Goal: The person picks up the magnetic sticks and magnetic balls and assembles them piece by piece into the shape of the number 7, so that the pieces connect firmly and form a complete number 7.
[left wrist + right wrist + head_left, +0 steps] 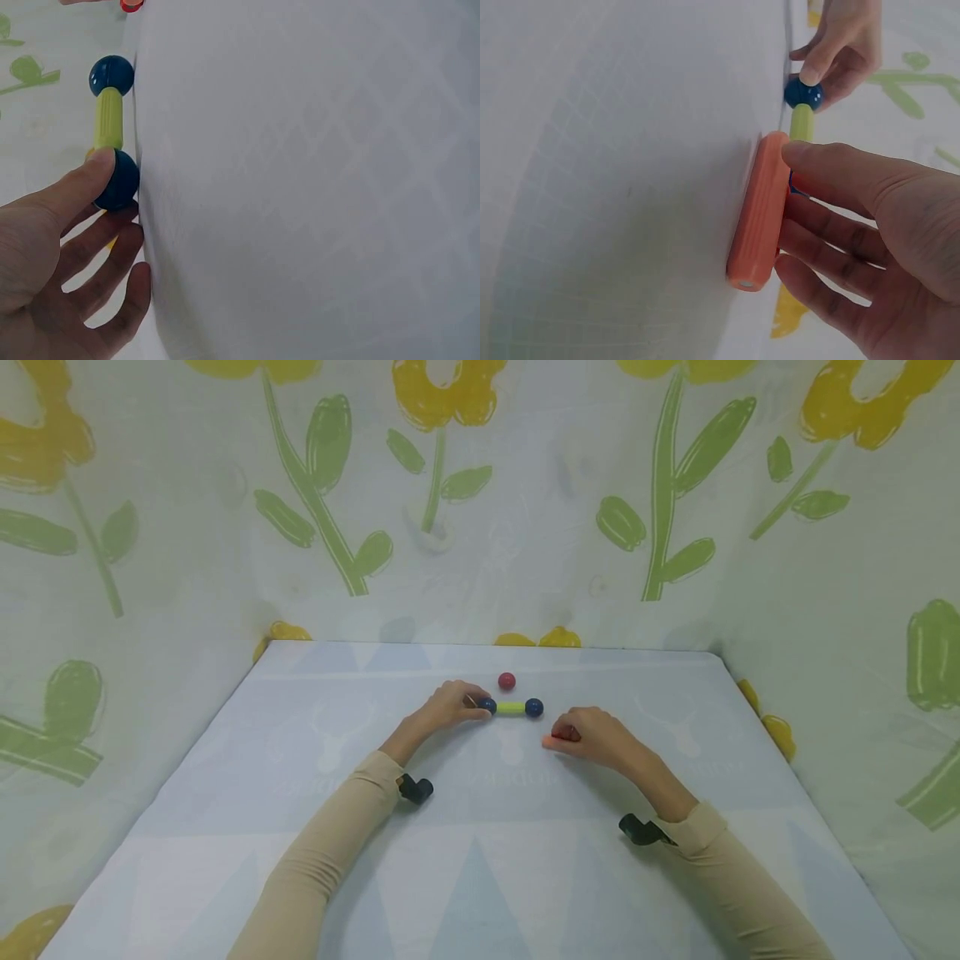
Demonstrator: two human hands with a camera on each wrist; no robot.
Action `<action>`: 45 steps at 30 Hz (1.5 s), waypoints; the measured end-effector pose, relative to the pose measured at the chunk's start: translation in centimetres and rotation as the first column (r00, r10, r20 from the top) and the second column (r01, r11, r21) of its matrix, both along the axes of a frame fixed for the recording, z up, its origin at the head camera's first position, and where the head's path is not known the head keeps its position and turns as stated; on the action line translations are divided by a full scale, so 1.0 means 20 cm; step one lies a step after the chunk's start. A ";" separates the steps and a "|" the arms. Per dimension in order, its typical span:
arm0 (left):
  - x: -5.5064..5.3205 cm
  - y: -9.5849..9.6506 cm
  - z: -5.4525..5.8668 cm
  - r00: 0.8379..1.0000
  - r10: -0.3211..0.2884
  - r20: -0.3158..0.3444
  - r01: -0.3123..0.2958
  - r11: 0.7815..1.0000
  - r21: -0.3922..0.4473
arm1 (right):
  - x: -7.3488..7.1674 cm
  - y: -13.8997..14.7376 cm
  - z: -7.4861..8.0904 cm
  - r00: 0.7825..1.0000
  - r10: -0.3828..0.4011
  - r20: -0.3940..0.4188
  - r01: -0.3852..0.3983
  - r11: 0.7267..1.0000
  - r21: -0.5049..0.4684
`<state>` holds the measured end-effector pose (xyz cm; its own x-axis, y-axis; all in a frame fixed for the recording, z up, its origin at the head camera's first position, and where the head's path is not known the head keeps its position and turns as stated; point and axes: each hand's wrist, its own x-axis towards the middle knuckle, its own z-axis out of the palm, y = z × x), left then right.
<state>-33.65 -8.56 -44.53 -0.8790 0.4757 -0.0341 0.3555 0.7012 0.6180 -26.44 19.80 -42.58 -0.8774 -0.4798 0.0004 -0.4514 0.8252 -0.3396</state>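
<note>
In the head view, a toy piece lies on the table: a yellow-green ribbed rod with a navy ball at its right end and another navy ball at its left end. My left hand pinches the left ball between thumb and fingers, as the left wrist view confirms on that ball. My right hand is a little to the right of the piece. In the right wrist view it holds an orange-red ribbed rod between thumb and fingers, with a small metal disc at the rod's near end.
A loose red ball sits just behind the yellow-green rod. The pale table stretches around both hands. Fabric walls with yellow flowers and green leaves enclose its back and sides. Dark wrist cameras hang under both cuffs.
</note>
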 end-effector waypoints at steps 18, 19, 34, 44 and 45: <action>-0.02 -0.01 -0.02 0.999 -0.032 -0.033 0.032 0.999 -0.001 | 0.01 0.01 -0.02 0.996 0.034 -0.082 -0.034 0.999 0.001; -0.02 -0.01 -0.03 0.999 -0.035 -0.039 0.035 0.999 -0.002 | 0.01 0.01 -0.02 0.996 0.035 -0.086 -0.035 0.999 0.002; -0.01 -0.01 -0.02 0.999 -0.032 -0.031 0.033 0.999 0.008 | 0.01 0.01 -0.04 0.995 0.022 -0.099 -0.022 1.000 0.010; -0.01 -0.01 -0.02 1.000 -0.023 -0.018 0.023 1.000 0.006 | 0.01 -0.02 -0.02 0.996 0.005 -0.088 -0.011 0.998 -0.062; -0.01 -0.01 -0.02 1.000 -0.024 -0.017 0.024 1.000 0.008 | 0.01 -0.02 -0.02 0.997 0.001 -0.076 -0.006 0.998 -0.067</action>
